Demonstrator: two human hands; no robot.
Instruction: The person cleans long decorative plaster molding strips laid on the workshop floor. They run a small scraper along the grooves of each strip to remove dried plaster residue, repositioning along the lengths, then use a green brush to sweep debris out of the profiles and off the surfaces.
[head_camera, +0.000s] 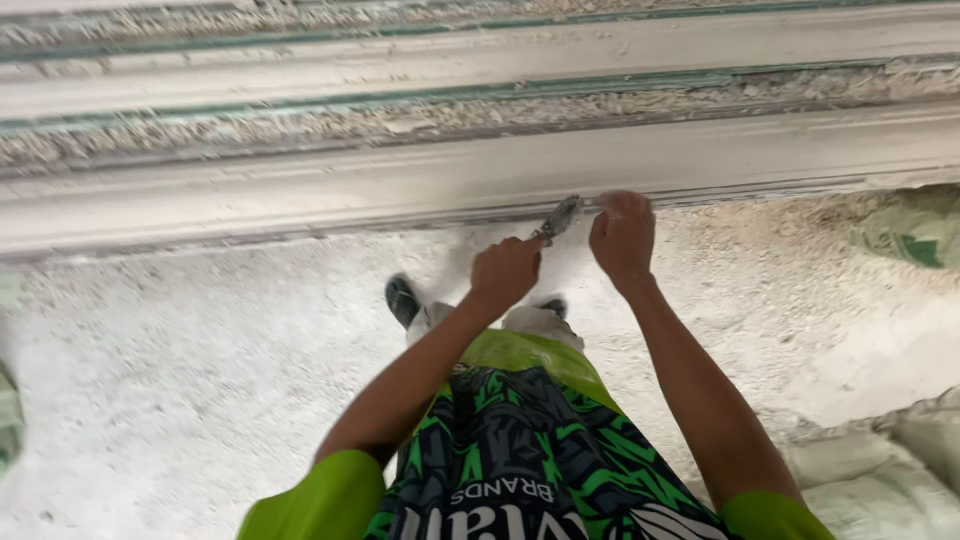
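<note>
My left hand (505, 272) has its fingers clamped on the trowel (558, 218), blade at the white moulding (480, 175) edge. My right hand (622, 235) presses the moulding, fingers together. I'd keep the blade flat and strokes short.

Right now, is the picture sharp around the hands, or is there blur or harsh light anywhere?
Head view: light is soft and even, with no hard shadows or glare. The right hand and the small metal tool in the left hand look slightly soft, likely motion blur. The white moulding looks pale and washed, its edges bowed by the wide lens.
</note>
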